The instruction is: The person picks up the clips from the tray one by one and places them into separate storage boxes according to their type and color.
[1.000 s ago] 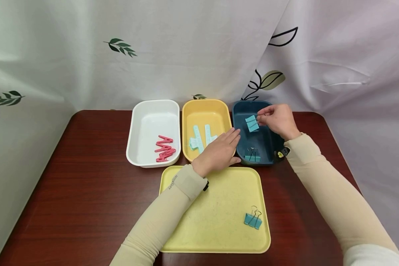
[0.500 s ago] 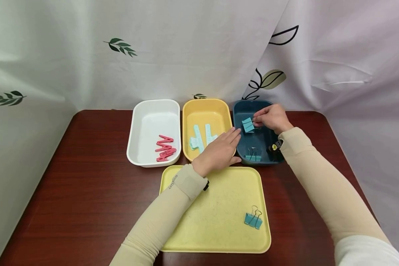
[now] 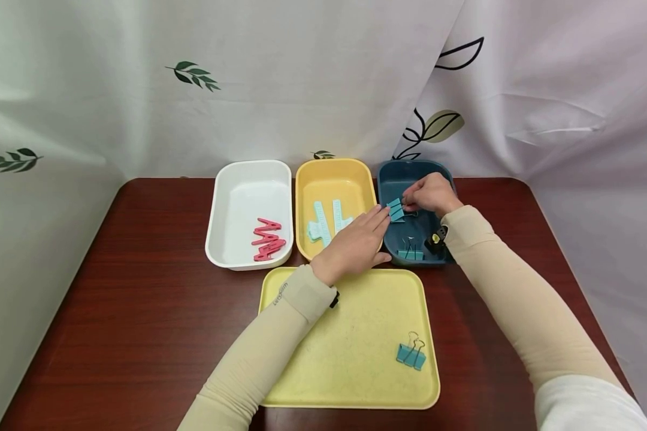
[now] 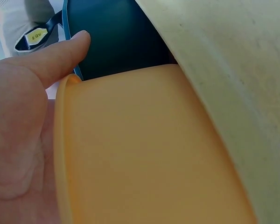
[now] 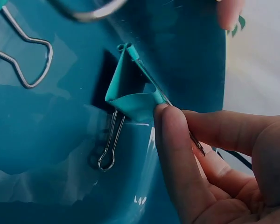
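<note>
My right hand is inside the dark blue bin, pinching a turquoise binder clip at its wire handle. In the right wrist view, thumb and finger grip one handle of this binder clip, while the other handle points down along the bin floor. Another binder clip stands at the near end of the same bin, wire handles up. Straight-fingered, my left hand lies across the right rim of the yellow bin, its fingertips reaching the blue bin's left edge and overlapping the held clip in the head view.
Red clips lie in the white bin at left. Pale mint ruler-shaped clips are in the yellow bin. A yellow tray in front bears one turquoise binder clip. Behind the table hangs a light curtain.
My right hand has moved left and slightly toward me inside the blue bin, bringing the binder clip near the bin's left wall. The left hand has stayed in place.
</note>
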The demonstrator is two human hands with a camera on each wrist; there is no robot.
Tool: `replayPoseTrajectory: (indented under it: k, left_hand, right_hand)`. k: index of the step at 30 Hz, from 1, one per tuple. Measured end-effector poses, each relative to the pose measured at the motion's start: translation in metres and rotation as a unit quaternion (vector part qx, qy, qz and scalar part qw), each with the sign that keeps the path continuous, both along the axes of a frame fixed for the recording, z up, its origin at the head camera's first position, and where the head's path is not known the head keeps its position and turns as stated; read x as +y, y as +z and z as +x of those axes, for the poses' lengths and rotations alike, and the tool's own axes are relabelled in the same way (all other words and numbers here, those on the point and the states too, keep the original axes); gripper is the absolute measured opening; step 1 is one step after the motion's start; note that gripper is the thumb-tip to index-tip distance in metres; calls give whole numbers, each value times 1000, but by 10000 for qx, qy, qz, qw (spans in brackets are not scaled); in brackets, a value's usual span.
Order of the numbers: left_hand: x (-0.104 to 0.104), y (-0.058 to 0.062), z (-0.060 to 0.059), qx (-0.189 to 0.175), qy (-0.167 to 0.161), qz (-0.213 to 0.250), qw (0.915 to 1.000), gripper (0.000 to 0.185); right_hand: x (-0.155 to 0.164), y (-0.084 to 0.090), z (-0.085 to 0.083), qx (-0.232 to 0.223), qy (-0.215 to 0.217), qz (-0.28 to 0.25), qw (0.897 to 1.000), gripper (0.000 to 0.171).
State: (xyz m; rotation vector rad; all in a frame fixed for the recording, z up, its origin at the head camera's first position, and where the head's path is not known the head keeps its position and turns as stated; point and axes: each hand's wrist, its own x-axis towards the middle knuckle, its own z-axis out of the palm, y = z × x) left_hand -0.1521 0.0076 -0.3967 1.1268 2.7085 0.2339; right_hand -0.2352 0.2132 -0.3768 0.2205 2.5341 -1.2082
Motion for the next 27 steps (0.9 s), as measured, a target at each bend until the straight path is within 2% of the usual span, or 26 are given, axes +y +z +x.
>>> replayPoseTrajectory:
  k: [12, 20, 27]
  left_hand:
    - [1, 2, 1, 2, -11, -32, 10000, 76]
    - [1, 1, 1, -25, 6, 0, 10000, 76]
    - [2, 1, 0, -77, 41, 20, 10000, 77]
  right_hand:
    - [-1, 1, 3, -171, 223, 127, 9995, 26]
    - [9, 5, 5, -28, 135, 132, 9998, 39]
    - [19, 15, 12, 41, 199, -63, 9998, 49]
